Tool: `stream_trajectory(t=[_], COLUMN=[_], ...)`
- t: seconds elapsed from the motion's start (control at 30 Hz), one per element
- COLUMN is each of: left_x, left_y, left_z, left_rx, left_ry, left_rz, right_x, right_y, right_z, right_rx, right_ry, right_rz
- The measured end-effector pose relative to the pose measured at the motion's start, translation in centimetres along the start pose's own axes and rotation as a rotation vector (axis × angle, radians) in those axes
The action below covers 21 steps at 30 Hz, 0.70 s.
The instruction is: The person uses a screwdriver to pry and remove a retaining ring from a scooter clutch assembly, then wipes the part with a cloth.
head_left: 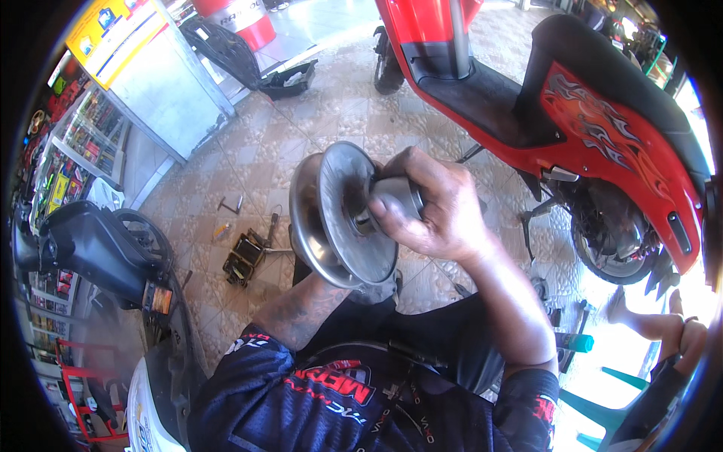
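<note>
In front of my chest is a grey metal scooter pulley [360,218] made of two flared discs, tilted with one face toward the right. My right hand [444,203] is closed round a short metal cup-shaped piece [404,193] at the centre of the near disc, the thumb on its side. Whether the cup touches the hub is hard to make out. From below, my left forearm rises behind the pulley; only the wrist area of my left hand [329,288] shows, and the discs hide its fingers.
A red scooter [512,135] stands at right, a dark one [113,241] at left. On the tiled floor lie a yellow-black tool case [245,258], a T-handle tool [230,204] and a black tray [290,80]. Another person's leg [644,324] and a green chair [595,410] are at lower right.
</note>
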<state>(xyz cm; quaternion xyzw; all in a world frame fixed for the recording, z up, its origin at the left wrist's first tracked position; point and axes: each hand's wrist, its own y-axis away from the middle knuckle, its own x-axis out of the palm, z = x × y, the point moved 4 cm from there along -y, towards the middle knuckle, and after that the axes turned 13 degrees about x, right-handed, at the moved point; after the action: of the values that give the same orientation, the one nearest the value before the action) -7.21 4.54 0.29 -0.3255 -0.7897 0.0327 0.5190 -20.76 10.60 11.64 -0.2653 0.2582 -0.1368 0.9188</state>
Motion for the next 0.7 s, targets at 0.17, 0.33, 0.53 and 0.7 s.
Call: stream_trajectory(t=[0.17, 0.33, 0.53, 0.7], left_x=[0.4, 0.8, 0.6, 0.7], left_y=[-0.2, -0.3, -0.2, -0.1], left_z=[-0.2, 0.6, 1.0, 1.4], left_rx=[-0.016, -0.039, -0.050, -0.079], left_ry=[-0.002, 0.000, 0.010, -0.008], left_rz=[0.015, 0.026, 0.018, 0.031], right_x=[-1.7, -2.5, -2.9, -2.9], right_y=[0.7, 1.4, 2.4, 3.1], right_z=[-1.2, -1.1, -1.7, -3.8], right_rx=[0.026, -0.016, 0.641, 0.754], right_ry=[-0.004, -0.073, 0.047, -0.320], right_rz=[0.308, 0.267, 0.286, 0.371])
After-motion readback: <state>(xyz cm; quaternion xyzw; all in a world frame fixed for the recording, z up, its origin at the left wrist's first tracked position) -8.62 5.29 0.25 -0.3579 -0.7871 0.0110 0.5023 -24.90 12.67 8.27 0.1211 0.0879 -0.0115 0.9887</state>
